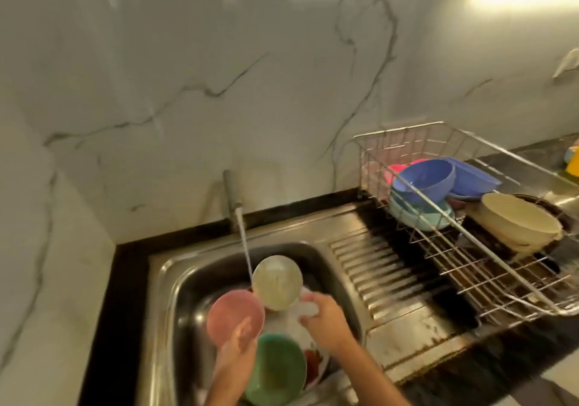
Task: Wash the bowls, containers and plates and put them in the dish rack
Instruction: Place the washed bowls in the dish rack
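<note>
Sink (175, 267): left hand (233, 354) grip closed on pink bowl (233, 313), green bowl (279, 365) just below. Right hand (324, 319) grip curled around something white, cream bowl (277, 282) beside it under tap stream. Dish rack (470, 249) on counter, right: blue bowl (423, 177), beige container (517, 220).

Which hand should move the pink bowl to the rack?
Left, probably: the left hand holds the pink bowl, while the right hand grips something white. The rack sits right, a cross-body reach.

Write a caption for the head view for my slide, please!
Left hand holds a pink bowl under running water in the sink; washed bowls sit in the rack.
</note>
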